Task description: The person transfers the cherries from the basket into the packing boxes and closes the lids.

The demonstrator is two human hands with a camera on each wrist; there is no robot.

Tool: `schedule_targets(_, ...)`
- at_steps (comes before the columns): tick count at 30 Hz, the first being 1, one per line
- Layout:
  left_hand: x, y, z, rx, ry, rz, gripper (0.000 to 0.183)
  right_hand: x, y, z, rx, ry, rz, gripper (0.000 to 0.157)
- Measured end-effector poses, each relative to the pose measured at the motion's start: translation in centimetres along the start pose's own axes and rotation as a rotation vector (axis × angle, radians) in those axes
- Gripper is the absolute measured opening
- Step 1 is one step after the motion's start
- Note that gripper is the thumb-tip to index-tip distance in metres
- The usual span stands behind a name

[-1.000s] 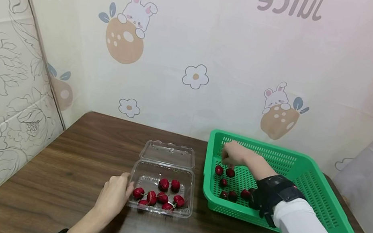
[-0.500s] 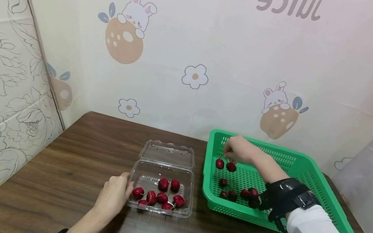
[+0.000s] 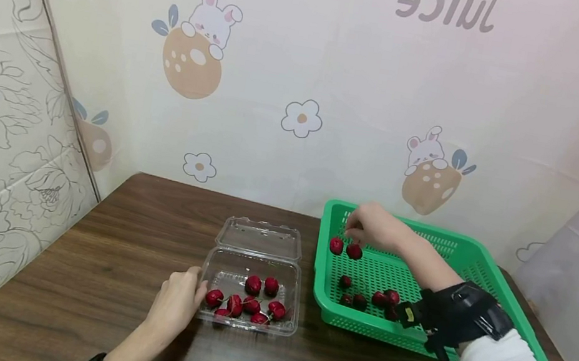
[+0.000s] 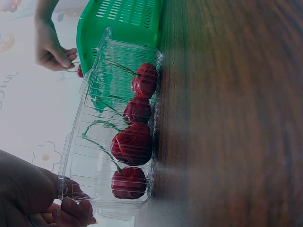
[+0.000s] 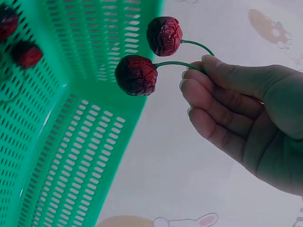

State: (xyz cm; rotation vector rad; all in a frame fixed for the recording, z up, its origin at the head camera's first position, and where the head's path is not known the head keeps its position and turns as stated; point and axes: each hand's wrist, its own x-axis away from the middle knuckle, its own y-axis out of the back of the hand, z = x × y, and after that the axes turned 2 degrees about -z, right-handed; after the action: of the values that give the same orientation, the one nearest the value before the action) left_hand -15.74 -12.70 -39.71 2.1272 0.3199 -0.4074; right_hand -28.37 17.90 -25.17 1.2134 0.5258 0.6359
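My right hand (image 3: 375, 227) is above the back left of a green plastic basket (image 3: 388, 275). Its thumb and index finger pinch the green stems of a pair of dark red cherries (image 5: 136, 74), which dangle from the fingertips. Several more cherries (image 3: 380, 299) lie on the basket floor. My left hand (image 3: 176, 298) holds the left side of a clear plastic clamshell box (image 3: 229, 275), its fingers and thumb at the rim in the left wrist view. Several wrinkled cherries (image 4: 132, 144) with stems lie inside this box. The lid (image 3: 260, 239) is folded back, away from me.
Both containers stand side by side on a dark wooden table (image 3: 144, 233), the basket to the right of the box. A wall with a printed covering (image 3: 262, 62) rises behind the table. Another patterned panel (image 3: 12, 99) is on the left.
The right hand has lifted the cherry pair off the basket floor and shifted slightly up, its forearm swinging right. The left hand and the box have stayed put.
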Motion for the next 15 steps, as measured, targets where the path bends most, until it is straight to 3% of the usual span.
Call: schedule_targets(15, 0.0, -0.1, 0.0, 0.006, 0.009, 0.012, 0.014, 0.7, -0.4, 4.0, 0.001, 0.065, -0.143, 0.008)
